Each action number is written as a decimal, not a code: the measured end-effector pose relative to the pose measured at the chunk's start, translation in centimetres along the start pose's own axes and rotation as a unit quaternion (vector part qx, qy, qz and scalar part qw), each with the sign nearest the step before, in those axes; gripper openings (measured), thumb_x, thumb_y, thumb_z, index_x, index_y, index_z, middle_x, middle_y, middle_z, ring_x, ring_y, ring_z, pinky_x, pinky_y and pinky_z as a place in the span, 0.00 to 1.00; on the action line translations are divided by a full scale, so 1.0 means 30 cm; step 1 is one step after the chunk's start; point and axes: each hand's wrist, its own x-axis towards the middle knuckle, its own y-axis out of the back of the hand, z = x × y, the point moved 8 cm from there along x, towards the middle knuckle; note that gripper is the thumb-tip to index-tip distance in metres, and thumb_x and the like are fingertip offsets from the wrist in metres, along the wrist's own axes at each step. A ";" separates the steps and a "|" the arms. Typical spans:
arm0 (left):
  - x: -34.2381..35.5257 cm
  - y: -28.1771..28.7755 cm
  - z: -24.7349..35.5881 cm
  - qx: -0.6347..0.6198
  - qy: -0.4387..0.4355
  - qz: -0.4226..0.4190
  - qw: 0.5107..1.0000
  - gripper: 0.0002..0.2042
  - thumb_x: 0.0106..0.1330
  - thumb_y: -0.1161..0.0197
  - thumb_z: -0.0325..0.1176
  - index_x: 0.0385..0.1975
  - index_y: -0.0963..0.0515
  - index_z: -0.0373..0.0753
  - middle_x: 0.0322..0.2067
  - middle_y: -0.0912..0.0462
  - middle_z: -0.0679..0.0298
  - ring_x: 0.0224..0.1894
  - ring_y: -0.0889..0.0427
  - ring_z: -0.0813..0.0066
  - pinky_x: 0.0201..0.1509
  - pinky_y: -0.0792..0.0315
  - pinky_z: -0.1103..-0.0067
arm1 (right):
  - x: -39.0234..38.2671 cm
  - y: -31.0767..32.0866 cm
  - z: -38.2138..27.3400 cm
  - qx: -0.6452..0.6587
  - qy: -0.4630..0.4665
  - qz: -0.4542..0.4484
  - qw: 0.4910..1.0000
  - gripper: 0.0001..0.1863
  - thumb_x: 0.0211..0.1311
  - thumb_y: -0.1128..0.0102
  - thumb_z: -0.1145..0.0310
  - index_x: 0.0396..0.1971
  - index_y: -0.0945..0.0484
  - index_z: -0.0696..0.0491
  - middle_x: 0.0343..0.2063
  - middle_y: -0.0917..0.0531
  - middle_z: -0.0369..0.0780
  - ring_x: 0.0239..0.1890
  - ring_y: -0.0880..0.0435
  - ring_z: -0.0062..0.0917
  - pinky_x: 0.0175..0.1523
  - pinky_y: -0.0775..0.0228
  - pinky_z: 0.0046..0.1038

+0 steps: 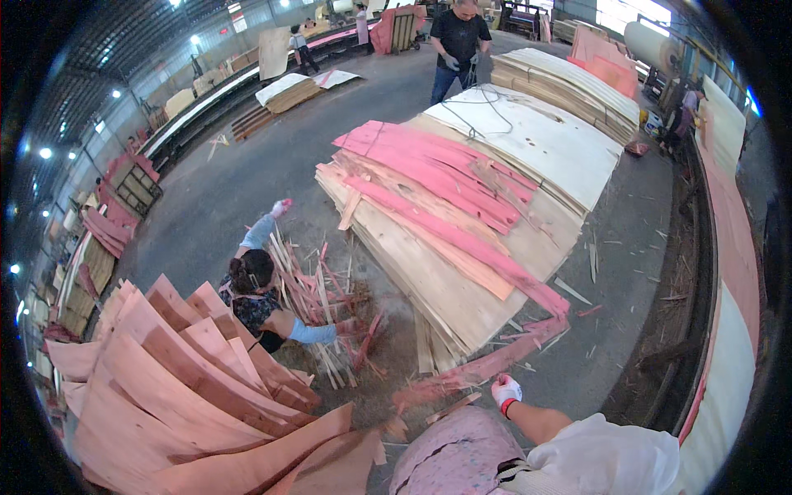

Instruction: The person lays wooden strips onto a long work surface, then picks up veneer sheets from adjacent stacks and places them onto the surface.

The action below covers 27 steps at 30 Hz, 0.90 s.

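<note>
My right hand (507, 391), in a white glove with reddish fingertips and a red band at the wrist, is low in front of me. Its fingers look curled, and nothing shows in them. Just beyond it, a long torn pink veneer strip (474, 371) trails across the floor, bending down from the corner of a big veneer stack (412, 280). Pink veneer sheets (437, 161) and narrower strips lie on that stack. A small pale wood strip (454, 407) lies left of my hand. My left hand is out of the picture.
A co-worker (256, 293) bends over a heap of splintered strips (318, 289) at left. Fanned pink veneer sheets (181, 388) stand near me. Another person (458, 45) stands behind the stack with a dark cord (474, 111). A long line carrying veneer (730, 346) runs along the right.
</note>
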 end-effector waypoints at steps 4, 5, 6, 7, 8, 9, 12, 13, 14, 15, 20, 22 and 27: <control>-0.108 -0.066 0.155 0.105 -0.057 -0.020 0.993 0.23 0.64 0.49 0.52 0.38 0.26 0.34 0.29 0.27 0.62 0.33 0.30 0.69 0.37 0.33 0.73 | -0.007 0.010 -0.010 0.043 0.028 0.045 0.998 0.07 0.50 0.45 0.63 0.24 0.24 0.49 0.24 0.21 0.45 0.30 0.21 0.41 0.38 0.29 0.35; -0.146 -0.084 0.184 0.107 -0.018 -0.015 0.994 0.23 0.64 0.49 0.50 0.40 0.26 0.32 0.32 0.26 0.60 0.35 0.29 0.68 0.40 0.32 0.73 | -0.007 0.007 -0.015 0.044 0.027 0.040 0.998 0.07 0.50 0.45 0.62 0.25 0.23 0.50 0.24 0.20 0.45 0.31 0.21 0.40 0.38 0.29 0.35; -0.189 -0.108 0.210 0.108 0.023 -0.009 0.994 0.22 0.65 0.48 0.47 0.42 0.27 0.30 0.35 0.24 0.58 0.37 0.28 0.67 0.42 0.31 0.72 | -0.006 0.000 -0.021 0.045 0.025 0.024 0.998 0.08 0.50 0.45 0.62 0.25 0.23 0.50 0.25 0.20 0.45 0.32 0.20 0.40 0.39 0.29 0.35; -0.237 -0.139 0.251 0.108 0.026 -0.007 0.994 0.22 0.65 0.48 0.47 0.42 0.27 0.30 0.35 0.24 0.58 0.37 0.28 0.67 0.42 0.31 0.72 | -0.005 0.007 -0.032 0.040 0.029 0.034 0.998 0.08 0.50 0.45 0.62 0.25 0.23 0.50 0.25 0.20 0.45 0.32 0.20 0.40 0.39 0.29 0.35; -0.280 -0.170 0.304 0.053 -0.003 -0.004 0.999 0.23 0.65 0.48 0.45 0.46 0.28 0.28 0.40 0.25 0.56 0.41 0.28 0.65 0.47 0.31 0.72 | -0.003 -0.002 -0.038 0.015 0.021 0.014 1.000 0.09 0.51 0.44 0.61 0.30 0.22 0.49 0.28 0.19 0.45 0.34 0.19 0.39 0.40 0.28 0.34; -0.317 -0.187 0.343 0.000 -0.033 0.004 0.999 0.23 0.64 0.47 0.43 0.49 0.30 0.26 0.45 0.25 0.54 0.45 0.27 0.63 0.51 0.31 0.71 | -0.002 -0.010 -0.043 -0.020 0.011 -0.003 1.000 0.11 0.52 0.42 0.60 0.34 0.20 0.48 0.30 0.17 0.45 0.36 0.18 0.38 0.42 0.27 0.34; -0.338 -0.222 0.313 -0.028 -0.048 0.032 0.998 0.26 0.65 0.47 0.41 0.55 0.35 0.25 0.51 0.29 0.49 0.52 0.29 0.58 0.58 0.35 0.69 | -0.006 -0.020 -0.106 -0.008 0.067 -0.005 0.998 0.11 0.52 0.43 0.61 0.34 0.20 0.49 0.30 0.17 0.45 0.34 0.18 0.36 0.41 0.27 0.32; -0.306 -0.224 0.264 -0.030 -0.038 0.041 0.998 0.26 0.65 0.48 0.41 0.56 0.36 0.25 0.51 0.29 0.48 0.53 0.29 0.58 0.59 0.36 0.68 | -0.009 -0.032 -0.124 -0.016 0.087 -0.016 0.996 0.11 0.52 0.43 0.61 0.34 0.20 0.49 0.30 0.17 0.45 0.34 0.18 0.36 0.41 0.27 0.32; -0.264 -0.203 0.196 -0.056 -0.022 0.059 0.996 0.25 0.64 0.47 0.43 0.52 0.33 0.26 0.47 0.27 0.52 0.48 0.28 0.61 0.54 0.34 0.69 | -0.007 -0.033 -0.138 0.014 0.096 -0.009 0.995 0.11 0.52 0.43 0.62 0.33 0.20 0.51 0.28 0.18 0.45 0.32 0.18 0.35 0.40 0.27 0.31; -0.207 -0.178 0.119 -0.082 -0.008 0.076 0.994 0.24 0.63 0.47 0.44 0.49 0.31 0.27 0.43 0.26 0.55 0.44 0.27 0.64 0.50 0.32 0.69 | -0.007 -0.035 -0.148 0.052 0.107 -0.001 0.993 0.11 0.52 0.43 0.62 0.32 0.21 0.52 0.27 0.18 0.45 0.31 0.18 0.34 0.39 0.27 0.31; -0.020 -0.039 -0.194 -0.233 -0.069 0.001 0.970 0.21 0.65 0.47 0.44 0.48 0.28 0.33 0.47 0.23 0.62 0.47 0.24 0.71 0.50 0.32 0.77 | 0.016 -0.085 -0.132 0.057 0.119 -0.022 0.991 0.12 0.52 0.43 0.63 0.32 0.21 0.55 0.26 0.18 0.43 0.31 0.18 0.32 0.39 0.28 0.29; -0.040 0.015 -0.287 -0.230 -0.065 -0.005 0.971 0.20 0.65 0.47 0.43 0.49 0.28 0.34 0.47 0.23 0.62 0.47 0.24 0.71 0.50 0.32 0.77 | 0.031 -0.101 -0.100 0.056 0.119 -0.021 0.991 0.13 0.53 0.43 0.63 0.33 0.21 0.56 0.26 0.18 0.43 0.31 0.18 0.33 0.39 0.28 0.29; -0.222 0.111 -0.504 -0.277 -0.080 0.059 0.956 0.23 0.65 0.47 0.45 0.52 0.30 0.34 0.47 0.23 0.59 0.48 0.25 0.67 0.50 0.32 0.77 | 0.092 -0.119 -0.014 0.110 0.138 0.021 0.984 0.12 0.52 0.43 0.63 0.31 0.22 0.57 0.26 0.18 0.44 0.31 0.18 0.33 0.38 0.28 0.30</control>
